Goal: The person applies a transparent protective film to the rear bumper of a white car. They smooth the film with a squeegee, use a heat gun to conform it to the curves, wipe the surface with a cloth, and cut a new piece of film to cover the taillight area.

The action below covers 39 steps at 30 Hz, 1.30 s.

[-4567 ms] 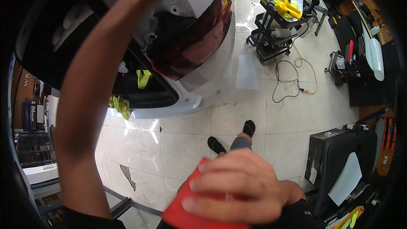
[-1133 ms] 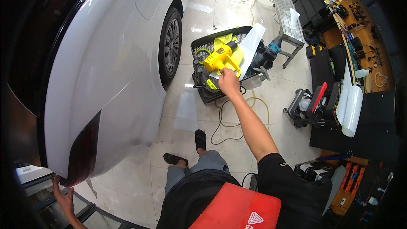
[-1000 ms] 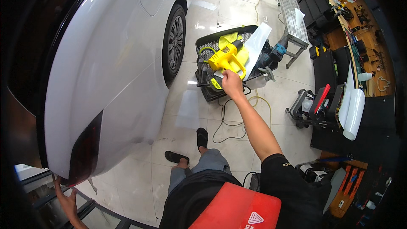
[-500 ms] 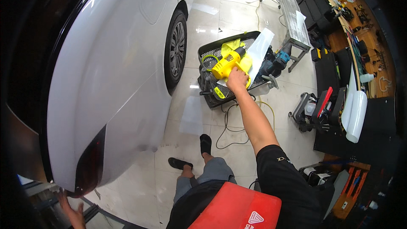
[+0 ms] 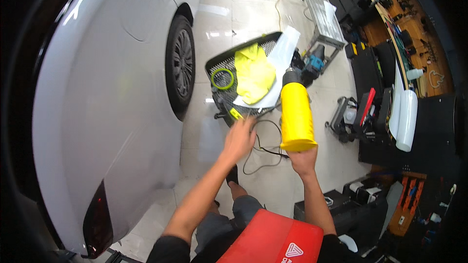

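Observation:
A yellow heat gun [image 5: 297,114] with a dark nozzle is held up in my right hand [image 5: 303,160], at the right of the cart. My left hand [image 5: 240,136] is at the near edge of the black mesh tray [image 5: 214,56], its fingertips blurred beside a small yellow-labelled tool [image 5: 235,113], so I cannot tell what they hold. In the tray lie a yellow cloth [image 5: 253,75], a green ring [image 5: 223,79] and a white sheet [image 5: 285,44], with a blue power tool [image 5: 314,63] at the right. A dark cord [image 5: 263,165] loops below.
A white car [image 5: 92,97] with a rear wheel [image 5: 181,65] fills the left. A metal bench [image 5: 319,12], a tool-covered workbench [image 5: 419,56], a low trolley [image 5: 345,119] and a white roll [image 5: 408,119] are at the right. A red pouch [image 5: 265,243] hangs at my front.
The heat gun has been lifted from the tray in my right hand and turned nozzle away from me. My left hand has moved from the car's rear corner to the tray.

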Available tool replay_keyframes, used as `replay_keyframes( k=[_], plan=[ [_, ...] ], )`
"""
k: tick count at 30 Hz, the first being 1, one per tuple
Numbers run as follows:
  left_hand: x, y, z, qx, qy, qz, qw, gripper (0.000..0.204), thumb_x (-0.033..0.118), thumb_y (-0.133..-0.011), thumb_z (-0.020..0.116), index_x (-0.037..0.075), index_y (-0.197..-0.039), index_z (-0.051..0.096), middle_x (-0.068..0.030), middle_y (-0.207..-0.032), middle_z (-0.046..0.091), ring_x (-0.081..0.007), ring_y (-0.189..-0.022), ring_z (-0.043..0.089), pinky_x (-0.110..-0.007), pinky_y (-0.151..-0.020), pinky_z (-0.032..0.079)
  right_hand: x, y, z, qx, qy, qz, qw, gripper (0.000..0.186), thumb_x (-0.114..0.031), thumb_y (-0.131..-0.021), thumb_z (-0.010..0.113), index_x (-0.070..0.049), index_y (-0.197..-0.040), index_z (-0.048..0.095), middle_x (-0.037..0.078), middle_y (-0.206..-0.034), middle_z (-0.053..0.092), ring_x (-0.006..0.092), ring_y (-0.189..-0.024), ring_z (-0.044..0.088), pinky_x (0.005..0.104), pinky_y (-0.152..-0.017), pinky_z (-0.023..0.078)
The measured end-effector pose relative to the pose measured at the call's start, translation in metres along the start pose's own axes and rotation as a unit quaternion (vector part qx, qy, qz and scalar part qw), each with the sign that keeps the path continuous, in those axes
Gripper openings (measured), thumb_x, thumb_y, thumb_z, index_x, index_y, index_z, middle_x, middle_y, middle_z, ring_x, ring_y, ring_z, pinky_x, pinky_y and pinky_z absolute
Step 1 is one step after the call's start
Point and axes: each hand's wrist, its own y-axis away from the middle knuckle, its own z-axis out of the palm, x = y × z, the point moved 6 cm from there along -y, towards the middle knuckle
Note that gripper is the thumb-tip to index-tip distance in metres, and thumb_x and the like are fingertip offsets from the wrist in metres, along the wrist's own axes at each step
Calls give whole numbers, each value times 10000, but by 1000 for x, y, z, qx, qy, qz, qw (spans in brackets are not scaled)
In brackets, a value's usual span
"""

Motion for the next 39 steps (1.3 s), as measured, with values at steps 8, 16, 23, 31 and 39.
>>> replay_keyframes(
  k=[8, 16, 23, 31, 39],
  plan=[
    [-99, -158, 62, -99, -166, -155, 969, 279, 110, -934, 640, -65, -1148, 675, -270, -974, 727, -430, -1013, 731, -513, -906, 580, 120, 88, -57, -59, 29, 189, 980, 447, -51, -866, 777, 7, -1296, 666, 121, -1127, 773, 224, -1015, 748, 355, -873, 575],
    [11, -115, -180, 279, 238, 58, 928, 318, 238, -1164, 500, 25, -1391, 566, -157, -1330, 672, -269, -1232, 673, -427, -1020, 595, 257, 39, 20, -190, 345, 81, 916, 410, -245, -859, 688, 13, -1163, 595, 287, -1026, 732, 463, -983, 721, 588, -867, 565],
    [12, 39, -245, 300, 206, 20, 931, 585, 346, -1108, 525, -10, -1558, 410, -223, -1502, 544, -330, -1337, 619, -481, -1096, 554, 274, -6, 81, -139, 367, 56, 918, 463, -228, -852, 698, 13, -1237, 613, 260, -976, 737, 440, -934, 737, 561, -830, 588],
    [3, 217, -93, 60, 423, -285, 858, 107, 54, -989, 598, 67, -1090, 633, -75, -1096, 650, -155, -1024, 609, -329, -932, 502, 339, -117, 112, -148, 511, 59, 845, 359, -346, -884, 733, -95, -1138, 769, 202, -1125, 778, 414, -1038, 738, 527, -901, 588],
    [5, 299, -45, -107, 436, -326, 832, 367, -81, -966, 437, 50, -1202, 687, -94, -1038, 733, -165, -878, 699, -296, -815, 536, 440, -167, 104, 48, 423, -242, 872, 562, -512, -903, 675, -137, -1319, 726, 163, -1306, 748, 418, -1209, 699, 529, -1047, 547]
  ],
)
